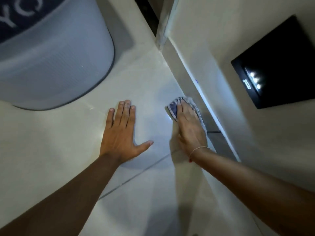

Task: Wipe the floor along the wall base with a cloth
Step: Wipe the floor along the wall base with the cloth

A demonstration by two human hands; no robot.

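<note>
My right hand (pixel 189 126) presses a blue-and-white checked cloth (pixel 173 108) flat on the pale tiled floor (pixel 150 86), right against the grey skirting strip (pixel 209 120) at the wall base. The cloth shows around my fingertips and along the hand's right side; most of it is hidden under the palm. My left hand (pixel 121 132) lies flat on the floor to the left of it, fingers spread, holding nothing. A thin bracelet sits on my right wrist.
A grey mat (pixel 56 65) with a dark lettered patch covers the floor at upper left. A black panel (pixel 276 65) with small lights is set in the white wall (pixel 238 40) on the right. A dark doorway gap (pixel 146 14) lies at the top.
</note>
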